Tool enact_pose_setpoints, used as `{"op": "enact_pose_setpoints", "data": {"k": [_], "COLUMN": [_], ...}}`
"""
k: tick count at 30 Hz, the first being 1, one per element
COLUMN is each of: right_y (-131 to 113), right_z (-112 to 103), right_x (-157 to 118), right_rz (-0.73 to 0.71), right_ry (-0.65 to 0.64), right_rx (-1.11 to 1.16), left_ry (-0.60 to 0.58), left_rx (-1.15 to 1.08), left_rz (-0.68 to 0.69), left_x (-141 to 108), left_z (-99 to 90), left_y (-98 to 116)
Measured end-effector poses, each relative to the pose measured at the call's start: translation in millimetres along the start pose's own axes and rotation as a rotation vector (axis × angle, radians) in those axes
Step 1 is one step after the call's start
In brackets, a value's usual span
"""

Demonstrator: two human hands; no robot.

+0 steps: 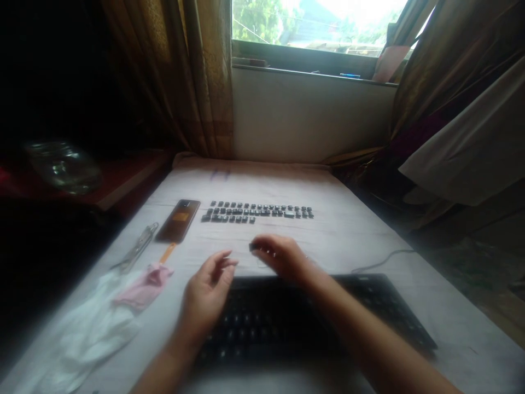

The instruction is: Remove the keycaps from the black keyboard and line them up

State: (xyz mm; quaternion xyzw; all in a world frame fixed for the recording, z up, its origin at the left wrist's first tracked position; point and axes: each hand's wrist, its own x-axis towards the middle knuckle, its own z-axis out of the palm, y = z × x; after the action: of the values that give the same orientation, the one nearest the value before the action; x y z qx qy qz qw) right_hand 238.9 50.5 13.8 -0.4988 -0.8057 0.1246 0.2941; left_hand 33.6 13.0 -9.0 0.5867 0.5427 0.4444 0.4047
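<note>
My right hand point(281, 255) pinches a small black keycap point(252, 247) between thumb and fingertips, above the cloth just beyond the keyboard. Over the keyboard's left end hovers my left hand point(211, 279), its fingers loosely curved and apart with nothing in them. The black keyboard point(369, 306) lies below both hands, partly covered by my forearms. Its nearer left area shows rows of lighter spots, though blur hides the detail. Farther back, several loose black keycaps point(258, 212) are laid out in rows on the cloth.
Left of the keycaps lies a phone point(179, 220). Near it are metal tweezers-like tools point(141, 244), an orange-handled item point(168, 252), a pink cloth point(143, 287) and a white cloth point(88, 334). A cable point(381, 257) runs off right. Curtains point(205, 82) frame a window point(320, 27).
</note>
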Motion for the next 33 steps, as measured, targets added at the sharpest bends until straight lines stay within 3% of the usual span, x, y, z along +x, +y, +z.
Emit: {"op": "enact_pose_setpoints", "data": {"k": [4,8,13,24,33], "right_y": [37,67,79,86,81], "right_z": [-4,5,19,27,15], "right_x": [32,55,64,71,65], "right_rz": [0.226,0.324,0.361,0.361,0.37], "right_ry": [-0.026,-0.051,-0.089,-0.124,-0.125], "right_rx": [-0.166,-0.241,-0.284,-0.345,-0.326], "left_ry": [0.237,0.338,0.318,0.294,0.275], "left_rx": [0.191,0.228,0.202,0.173,0.159], "left_rz": [0.162,0.172,0.103,0.051,0.055], "left_x": [15,33,41,42,43], "left_z": [-16.3,-27.1,-27.7,-24.4,-25.6], "left_y": [-11,-33,-52,-56,-56]}}
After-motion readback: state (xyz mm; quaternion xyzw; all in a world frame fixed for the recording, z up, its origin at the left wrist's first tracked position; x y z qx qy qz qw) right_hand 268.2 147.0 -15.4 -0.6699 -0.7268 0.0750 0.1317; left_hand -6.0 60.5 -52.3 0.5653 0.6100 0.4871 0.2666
